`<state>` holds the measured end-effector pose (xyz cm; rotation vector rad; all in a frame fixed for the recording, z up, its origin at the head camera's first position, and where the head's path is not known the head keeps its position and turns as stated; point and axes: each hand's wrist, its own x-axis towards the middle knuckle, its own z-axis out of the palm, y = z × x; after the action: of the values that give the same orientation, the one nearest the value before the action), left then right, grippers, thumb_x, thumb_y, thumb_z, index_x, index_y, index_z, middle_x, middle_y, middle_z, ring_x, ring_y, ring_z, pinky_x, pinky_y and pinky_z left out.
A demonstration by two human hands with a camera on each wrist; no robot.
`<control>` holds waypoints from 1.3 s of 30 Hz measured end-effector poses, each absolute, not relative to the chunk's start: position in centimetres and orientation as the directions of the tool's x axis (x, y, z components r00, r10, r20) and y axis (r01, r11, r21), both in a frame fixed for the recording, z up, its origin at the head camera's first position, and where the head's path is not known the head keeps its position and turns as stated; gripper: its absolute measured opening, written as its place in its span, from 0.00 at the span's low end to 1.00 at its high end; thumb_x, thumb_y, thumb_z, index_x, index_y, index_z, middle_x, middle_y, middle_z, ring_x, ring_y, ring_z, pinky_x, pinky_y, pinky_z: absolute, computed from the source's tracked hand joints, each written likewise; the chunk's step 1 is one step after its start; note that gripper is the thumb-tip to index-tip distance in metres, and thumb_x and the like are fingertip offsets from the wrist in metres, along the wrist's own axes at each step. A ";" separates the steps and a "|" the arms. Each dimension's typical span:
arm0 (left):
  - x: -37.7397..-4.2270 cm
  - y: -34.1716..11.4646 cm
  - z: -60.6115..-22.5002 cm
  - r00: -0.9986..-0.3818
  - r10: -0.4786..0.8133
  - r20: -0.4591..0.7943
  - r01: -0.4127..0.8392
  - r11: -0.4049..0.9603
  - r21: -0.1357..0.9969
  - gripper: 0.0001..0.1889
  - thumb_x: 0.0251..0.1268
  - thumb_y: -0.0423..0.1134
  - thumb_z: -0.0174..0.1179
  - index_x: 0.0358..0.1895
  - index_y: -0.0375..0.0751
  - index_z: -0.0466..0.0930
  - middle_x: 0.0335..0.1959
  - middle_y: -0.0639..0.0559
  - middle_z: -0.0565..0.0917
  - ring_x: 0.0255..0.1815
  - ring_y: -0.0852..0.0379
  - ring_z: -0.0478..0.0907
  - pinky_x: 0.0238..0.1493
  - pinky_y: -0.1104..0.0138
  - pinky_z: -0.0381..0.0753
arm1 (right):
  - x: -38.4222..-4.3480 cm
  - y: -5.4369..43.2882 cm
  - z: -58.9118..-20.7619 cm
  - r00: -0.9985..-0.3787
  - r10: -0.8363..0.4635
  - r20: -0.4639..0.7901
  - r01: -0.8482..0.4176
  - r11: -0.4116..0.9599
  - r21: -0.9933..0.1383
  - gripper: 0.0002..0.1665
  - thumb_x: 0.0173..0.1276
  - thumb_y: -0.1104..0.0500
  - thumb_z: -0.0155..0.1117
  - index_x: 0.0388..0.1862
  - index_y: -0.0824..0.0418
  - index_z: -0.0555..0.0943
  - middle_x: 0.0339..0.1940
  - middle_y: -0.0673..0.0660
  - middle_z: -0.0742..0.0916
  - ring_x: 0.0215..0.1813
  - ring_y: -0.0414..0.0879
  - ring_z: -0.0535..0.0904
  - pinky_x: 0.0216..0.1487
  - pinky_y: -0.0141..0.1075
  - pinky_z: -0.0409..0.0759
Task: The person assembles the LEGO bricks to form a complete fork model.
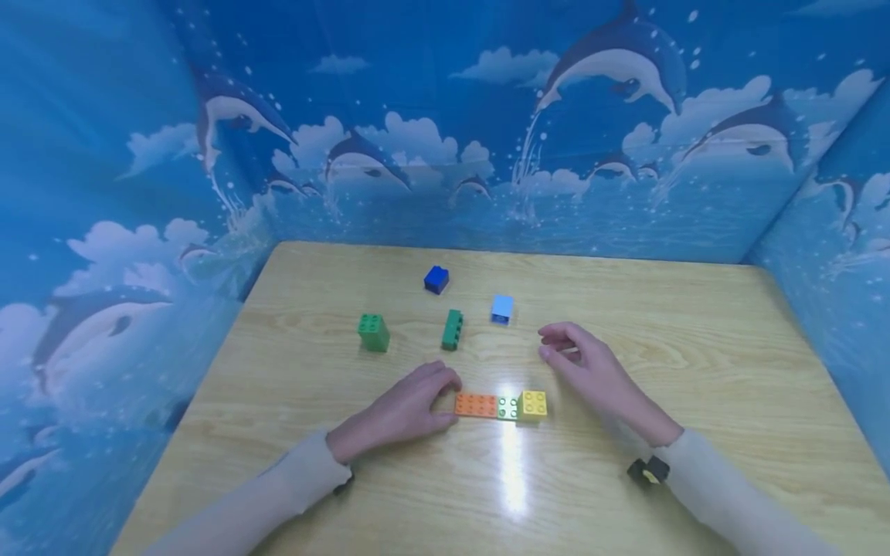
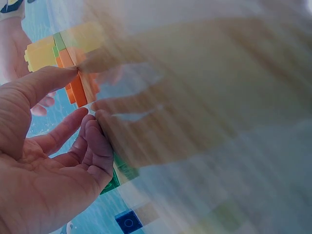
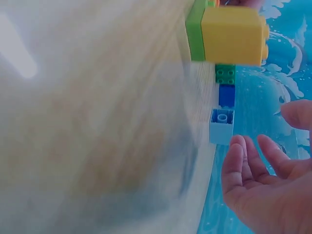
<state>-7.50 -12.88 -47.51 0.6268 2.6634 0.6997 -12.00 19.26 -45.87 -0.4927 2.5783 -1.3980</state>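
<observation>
In the head view, an orange brick, a light green brick and a yellow block form one row on the table. The yellow block stands on the green brick in the right wrist view. My left hand is at the row's left end, with thumb and forefinger spread around the orange brick's end. The left wrist view has the thumb overlapping the orange brick. My right hand hovers behind and right of the yellow block, fingers loosely bent and holding nothing. Nearest its fingertips is a light blue brick.
Behind the row are a tall green block, a dark green brick lying on its side and a dark blue brick. Dolphin-print cloth rises around the back and sides of the wooden table.
</observation>
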 end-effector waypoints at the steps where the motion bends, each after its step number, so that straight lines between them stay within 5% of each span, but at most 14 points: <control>1: -7.5 -12.9 -47.5 -0.853 0.490 -0.182 0.336 0.781 0.526 0.23 0.66 0.45 0.79 0.61 0.46 0.84 0.47 0.60 0.79 0.48 0.63 0.77 0.53 0.65 0.82 | -12.4 19.2 -45.8 -0.932 -0.363 0.009 -0.208 0.513 -0.833 0.24 0.86 0.52 0.63 0.71 0.66 0.78 0.62 0.61 0.86 0.61 0.53 0.83 0.63 0.48 0.85; 10: -7.6 -12.9 -47.6 -0.850 0.495 -0.178 0.345 0.780 0.523 0.23 0.66 0.45 0.79 0.61 0.46 0.84 0.48 0.60 0.80 0.50 0.62 0.77 0.55 0.65 0.83 | -15.0 18.1 -45.4 -0.931 -0.366 -0.003 -0.204 0.527 -0.825 0.25 0.85 0.55 0.64 0.72 0.68 0.76 0.57 0.60 0.87 0.60 0.55 0.83 0.64 0.52 0.83; 26: -7.6 -12.7 -47.0 -0.844 0.495 -0.208 0.344 0.796 0.499 0.23 0.67 0.45 0.78 0.61 0.45 0.84 0.51 0.55 0.82 0.56 0.57 0.80 0.61 0.60 0.83 | -20.3 15.8 -46.6 -0.923 -0.348 -0.162 -0.052 0.533 -0.844 0.37 0.84 0.45 0.66 0.81 0.64 0.70 0.62 0.64 0.83 0.66 0.60 0.79 0.68 0.58 0.78; 39: -7.6 -12.9 -47.3 -0.844 0.504 -0.184 0.354 0.781 0.514 0.24 0.69 0.48 0.77 0.62 0.44 0.84 0.51 0.55 0.81 0.55 0.57 0.79 0.60 0.61 0.83 | -21.1 14.9 -47.0 -0.915 -0.360 -0.182 -0.049 0.547 -0.836 0.32 0.77 0.53 0.75 0.73 0.67 0.78 0.64 0.66 0.84 0.65 0.61 0.80 0.67 0.56 0.80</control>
<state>-7.59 -12.87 -47.34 0.6596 2.6613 0.6783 -21.08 14.86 -46.99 -0.3370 2.4538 -1.3113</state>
